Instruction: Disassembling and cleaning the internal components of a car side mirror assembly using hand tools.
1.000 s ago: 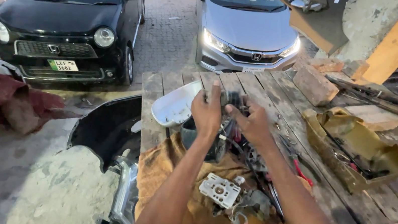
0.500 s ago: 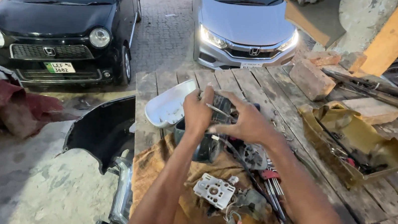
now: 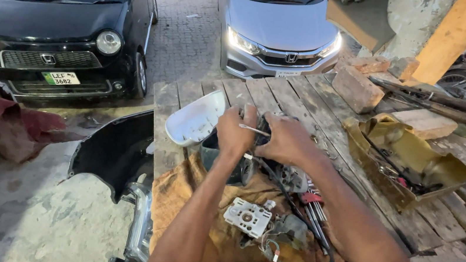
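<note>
The side-mirror assembly, a dark housing with trailing wires, sat on the brown cloth directly under your fingers. Your left hand was closed around its upper edge, and your right hand was clamped on the part beside it, the two hands nearly touching. A thin metal rod, perhaps a screwdriver shaft, bridged between them. Just beyond your left fingers lay the white mirror cover; below your wrists rested a white square motor plate with loose wires. To my eye, the risk was the rod slipping off under pressure and jabbing your left fingers, since they sat right in its line. The wires running under your right forearm could also snag and drag the plate off the wooden worktop.
</note>
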